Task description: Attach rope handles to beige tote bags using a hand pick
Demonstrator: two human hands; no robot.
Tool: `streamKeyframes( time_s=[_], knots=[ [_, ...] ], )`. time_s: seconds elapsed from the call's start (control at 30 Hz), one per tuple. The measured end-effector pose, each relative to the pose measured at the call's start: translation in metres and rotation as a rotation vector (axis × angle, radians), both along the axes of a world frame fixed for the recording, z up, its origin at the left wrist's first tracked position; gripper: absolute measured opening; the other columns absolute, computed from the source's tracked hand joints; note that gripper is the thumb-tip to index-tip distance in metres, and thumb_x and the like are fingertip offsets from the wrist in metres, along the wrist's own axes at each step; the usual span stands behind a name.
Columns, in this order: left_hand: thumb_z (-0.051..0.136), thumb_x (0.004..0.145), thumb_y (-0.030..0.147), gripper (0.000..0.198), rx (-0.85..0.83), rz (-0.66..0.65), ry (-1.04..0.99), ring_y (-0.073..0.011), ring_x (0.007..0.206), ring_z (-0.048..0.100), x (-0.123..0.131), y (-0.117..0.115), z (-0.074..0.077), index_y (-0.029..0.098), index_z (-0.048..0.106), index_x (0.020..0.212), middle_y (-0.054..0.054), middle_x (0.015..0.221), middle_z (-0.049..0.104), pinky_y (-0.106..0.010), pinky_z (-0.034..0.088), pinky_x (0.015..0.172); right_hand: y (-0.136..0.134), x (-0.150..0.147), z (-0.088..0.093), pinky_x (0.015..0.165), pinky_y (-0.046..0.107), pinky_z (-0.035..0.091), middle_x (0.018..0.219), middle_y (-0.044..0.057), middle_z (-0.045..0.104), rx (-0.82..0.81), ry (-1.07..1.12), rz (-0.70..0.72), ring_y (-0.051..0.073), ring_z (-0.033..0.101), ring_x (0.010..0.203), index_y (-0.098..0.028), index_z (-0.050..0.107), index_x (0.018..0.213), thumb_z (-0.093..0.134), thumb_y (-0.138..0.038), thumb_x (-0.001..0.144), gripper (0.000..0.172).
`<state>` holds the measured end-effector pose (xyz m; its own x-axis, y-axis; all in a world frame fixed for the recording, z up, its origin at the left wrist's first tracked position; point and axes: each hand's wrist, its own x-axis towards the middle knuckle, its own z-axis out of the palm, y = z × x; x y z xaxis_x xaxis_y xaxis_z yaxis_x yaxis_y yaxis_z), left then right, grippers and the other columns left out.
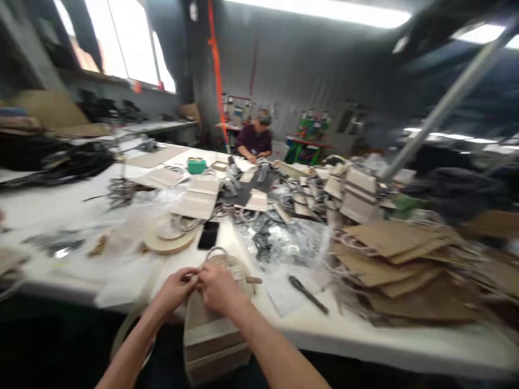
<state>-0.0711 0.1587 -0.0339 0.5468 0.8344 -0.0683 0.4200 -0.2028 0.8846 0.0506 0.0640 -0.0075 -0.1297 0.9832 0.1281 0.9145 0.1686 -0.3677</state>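
At the table's front edge, a beige boxy piece [214, 340], which looks like a bag with darker bands, stands partly over the edge. My left hand [178, 289] and my right hand [219, 286] meet above its top, fingertips pinched together. Whatever is between them is too small and hidden to make out. A thin ring-shaped handle [218, 252] rises just behind my right hand. Beside that hand, a tan strap end [254, 280] sticks out to the right. A pale strip [125, 329] loops down below the table edge by my left forearm.
Around the hands lie a tape roll [170, 246], a dark phone [208, 235], clear plastic bags [292, 237] and a dark-handled tool [308, 294]. Brown flat pieces [397, 265] are stacked at right. Across the table [365, 337] sits another person [255, 138] among piled beige bag parts [198, 197].
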Motion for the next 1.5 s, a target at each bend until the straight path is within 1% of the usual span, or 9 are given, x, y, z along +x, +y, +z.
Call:
streamKeyframes(
  time_s=[0.07,0.13,0.3,0.47,0.6,0.7,0.9,1.07,1.5],
  knots=[
    [0.082,0.082,0.043,0.039,-0.044,0.036,-0.007,-0.0317,0.101,0.08,-0.044,0.001,-0.009,0.017,0.085,0.111,-0.011,0.11,0.086,-0.042,0.065,0.096,0.002,-0.001,-0.009,0.099,0.037,0.056,0.119,0.012,0.077,0.022,0.052,-0.013,0.027,0.072,0.112,-0.017,0.078,0.108,0.068,-0.019,0.103,0.012],
    [0.078,0.08,0.043,0.045,-0.059,0.028,-0.047,-0.0322,0.103,0.08,-0.058,0.001,-0.015,0.015,0.085,0.115,-0.013,0.113,0.086,-0.04,0.064,0.094,0.003,0.003,-0.013,0.1,0.037,0.054,0.12,0.011,0.076,0.025,0.083,-0.012,0.026,0.071,0.112,-0.018,0.078,0.107,0.069,-0.018,0.103,0.01],
    [0.075,0.08,0.037,0.043,-0.047,0.041,-0.098,-0.031,0.099,0.078,-0.047,0.0,-0.021,0.012,0.086,0.114,-0.014,0.111,0.086,-0.038,0.061,0.091,-0.002,0.007,-0.009,0.1,0.037,0.055,0.12,0.01,0.077,0.026,0.189,-0.005,0.025,0.072,0.109,-0.019,0.08,0.103,0.072,-0.014,0.099,0.01],
    [0.073,0.075,0.021,0.044,-0.092,0.063,-0.1,-0.0263,0.091,0.075,-0.05,-0.003,-0.023,0.012,0.086,0.116,-0.01,0.102,0.084,-0.033,0.058,0.081,-0.001,0.013,-0.002,0.106,0.037,0.058,0.119,0.01,0.082,0.115,0.594,0.037,0.024,0.076,0.114,-0.023,0.087,0.116,0.064,-0.022,0.108,0.025],
    [0.071,0.073,0.014,0.044,-0.139,0.094,-0.1,-0.021,0.081,0.07,-0.05,-0.004,-0.02,0.011,0.085,0.114,-0.005,0.088,0.079,-0.029,0.053,0.075,0.0,0.013,-0.009,0.09,0.035,0.063,0.111,0.007,0.086,0.086,0.819,-0.09,0.025,0.08,0.099,-0.026,0.088,0.118,0.074,-0.033,0.102,0.023],
    [0.073,0.074,0.015,0.038,-0.167,0.089,-0.129,-0.0189,0.076,0.066,-0.049,-0.004,-0.02,0.011,0.085,0.11,-0.004,0.084,0.077,-0.028,0.051,0.073,0.002,0.009,-0.014,0.082,0.034,0.063,0.1,0.005,0.087,0.02,0.882,-0.145,0.024,0.081,0.088,-0.025,0.087,0.12,0.077,-0.029,0.093,0.029],
    [0.075,0.074,0.015,0.038,-0.191,0.102,-0.14,-0.0189,0.075,0.067,-0.05,-0.003,-0.024,0.01,0.083,0.111,-0.002,0.08,0.074,-0.028,0.05,0.072,0.004,0.002,-0.008,0.074,0.033,0.062,0.091,0.003,0.086,-0.03,0.803,-0.17,0.023,0.08,0.075,-0.025,0.089,0.103,0.073,-0.027,0.091,0.02],
    [0.083,0.076,0.024,0.035,-0.182,0.072,-0.163,-0.022,0.083,0.069,-0.051,-0.003,-0.024,0.011,0.083,0.108,-0.004,0.084,0.076,-0.03,0.054,0.079,0.005,0.0,-0.012,0.082,0.036,0.06,0.092,0.003,0.087,0.02,0.638,-0.194,0.025,0.081,0.083,-0.027,0.09,0.097,0.08,-0.027,0.09,0.012],
    [0.087,0.075,0.03,0.038,-0.169,0.084,-0.158,-0.0264,0.094,0.074,-0.053,-0.003,-0.025,0.013,0.086,0.109,-0.007,0.096,0.081,-0.033,0.058,0.087,0.004,-0.001,-0.03,0.087,0.041,0.061,0.105,0.009,0.083,0.118,0.401,-0.167,0.027,0.076,0.09,-0.023,0.087,0.103,0.074,-0.022,0.097,0.014]
  ],
)
